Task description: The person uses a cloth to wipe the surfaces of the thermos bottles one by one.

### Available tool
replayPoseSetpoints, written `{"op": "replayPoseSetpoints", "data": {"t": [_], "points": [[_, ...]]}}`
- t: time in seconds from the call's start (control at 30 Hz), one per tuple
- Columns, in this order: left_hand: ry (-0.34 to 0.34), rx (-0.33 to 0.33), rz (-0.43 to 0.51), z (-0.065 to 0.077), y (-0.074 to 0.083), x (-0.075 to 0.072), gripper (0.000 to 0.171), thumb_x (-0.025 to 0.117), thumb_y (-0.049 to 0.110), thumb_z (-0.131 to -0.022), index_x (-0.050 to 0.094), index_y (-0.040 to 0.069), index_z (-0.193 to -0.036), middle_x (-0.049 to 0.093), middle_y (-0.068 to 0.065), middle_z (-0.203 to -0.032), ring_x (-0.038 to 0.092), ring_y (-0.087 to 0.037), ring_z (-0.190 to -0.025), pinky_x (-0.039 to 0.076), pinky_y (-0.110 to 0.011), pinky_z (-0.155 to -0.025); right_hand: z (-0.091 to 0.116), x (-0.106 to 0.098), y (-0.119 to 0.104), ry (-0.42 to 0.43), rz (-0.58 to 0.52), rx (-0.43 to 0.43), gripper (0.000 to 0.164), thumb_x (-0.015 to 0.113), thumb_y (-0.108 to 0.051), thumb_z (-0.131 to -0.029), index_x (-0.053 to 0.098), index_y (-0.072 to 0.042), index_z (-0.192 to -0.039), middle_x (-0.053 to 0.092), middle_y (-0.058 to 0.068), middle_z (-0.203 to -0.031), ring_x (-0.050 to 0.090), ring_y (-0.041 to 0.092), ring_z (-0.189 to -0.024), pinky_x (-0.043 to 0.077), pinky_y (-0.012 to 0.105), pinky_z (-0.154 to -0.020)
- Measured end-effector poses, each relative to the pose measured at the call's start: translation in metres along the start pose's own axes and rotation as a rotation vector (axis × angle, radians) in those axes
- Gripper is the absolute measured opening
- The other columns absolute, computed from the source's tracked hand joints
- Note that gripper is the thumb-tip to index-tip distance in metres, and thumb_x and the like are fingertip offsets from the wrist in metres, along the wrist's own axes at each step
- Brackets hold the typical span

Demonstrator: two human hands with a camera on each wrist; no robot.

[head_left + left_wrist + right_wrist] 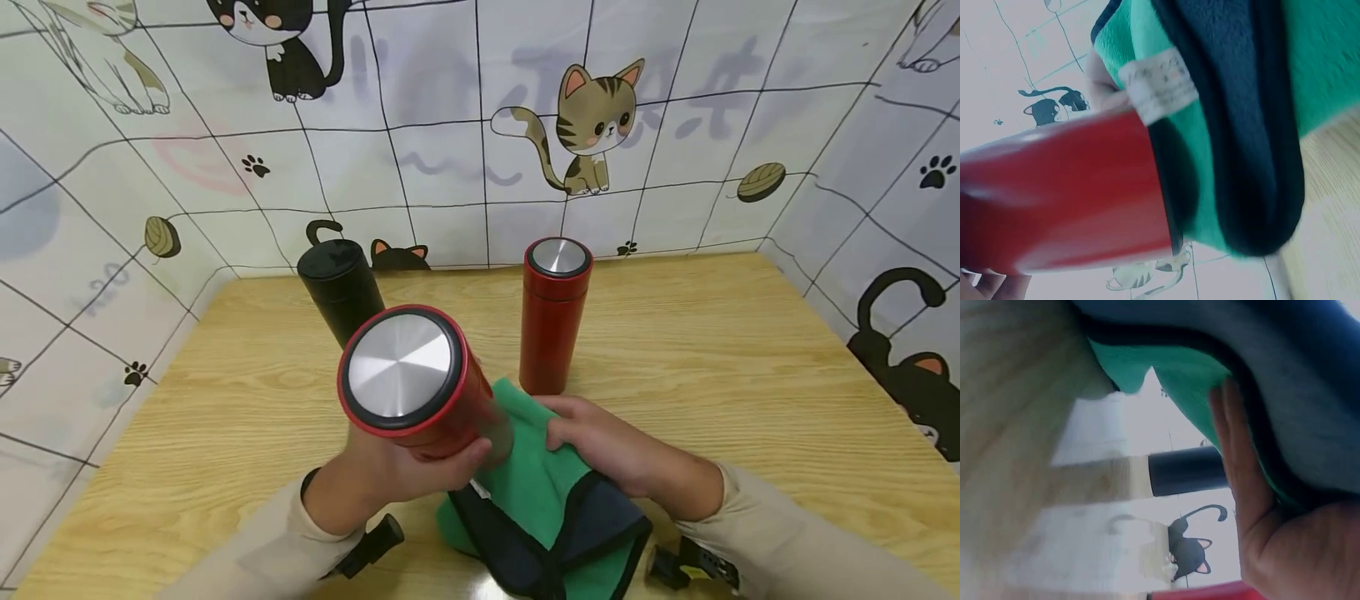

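Observation:
My left hand (393, 471) grips a red thermos flask (405, 371) around its side, its silver lid tilted up toward the head camera. In my right hand (615, 450) is a green towel (528, 442) with dark blue panels and black edging, pinched with the thumb on top. The towel lies against the flask's base, and the left wrist view shows a small white label (1160, 84) beside that base. In the right wrist view, several fingers (1241, 456) stretch along the towel's underside.
A second red flask (552, 325) stands upright on the wooden table (720, 333), just beyond my right hand. Farther left stands a black flask (341, 279), partly hidden by the held one. Cat-patterned white sheeting (442, 167) encloses the table's back and sides.

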State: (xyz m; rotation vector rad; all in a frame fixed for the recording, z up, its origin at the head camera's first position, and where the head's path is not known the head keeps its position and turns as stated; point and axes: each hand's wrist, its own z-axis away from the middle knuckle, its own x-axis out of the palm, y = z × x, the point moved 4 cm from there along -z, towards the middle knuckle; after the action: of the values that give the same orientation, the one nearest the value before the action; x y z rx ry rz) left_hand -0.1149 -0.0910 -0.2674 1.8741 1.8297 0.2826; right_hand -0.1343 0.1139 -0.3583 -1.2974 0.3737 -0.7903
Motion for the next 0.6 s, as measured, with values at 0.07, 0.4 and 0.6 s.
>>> {"op": "replayPoseSetpoints", "data": {"t": [0.07,0.4,0.6], "points": [[0.042,-0.050,0.005,-0.004,-0.004,-0.002,0.077,0.078,0.040,-0.080,0.045,-0.015,-0.120,0.065,-0.016,-0.100,0.063,-0.022,-0.097,0.055,-0.032,-0.088,-0.001,-0.002,0.001,-0.040,0.068,0.003,0.062,0.039,0.002,-0.085,0.042,0.001,-0.147,0.066,0.002,-0.115,0.065,0.010,-0.094,0.054,0.024,-0.082],[0.026,-0.284,-0.218,-0.008,-0.051,-0.003,0.089,0.088,0.013,-0.071,0.039,0.007,-0.145,0.059,-0.007,-0.131,0.057,-0.018,-0.121,0.056,-0.037,-0.096,0.003,-0.001,0.001,-0.221,0.368,0.015,0.042,0.043,0.000,-0.094,0.058,-0.009,-0.132,0.067,0.004,-0.109,0.064,0.014,-0.091,0.055,0.024,-0.082],[0.035,-0.434,-0.145,-0.010,-0.082,0.004,0.076,0.084,0.014,-0.079,0.040,0.013,-0.140,0.057,-0.002,-0.132,0.057,-0.016,-0.121,0.056,-0.040,-0.095,0.004,0.005,0.001,-0.240,0.415,0.014,0.044,0.050,-0.003,-0.095,0.057,-0.020,-0.135,0.068,0.001,-0.114,0.065,0.012,-0.097,0.055,0.024,-0.088]]}}
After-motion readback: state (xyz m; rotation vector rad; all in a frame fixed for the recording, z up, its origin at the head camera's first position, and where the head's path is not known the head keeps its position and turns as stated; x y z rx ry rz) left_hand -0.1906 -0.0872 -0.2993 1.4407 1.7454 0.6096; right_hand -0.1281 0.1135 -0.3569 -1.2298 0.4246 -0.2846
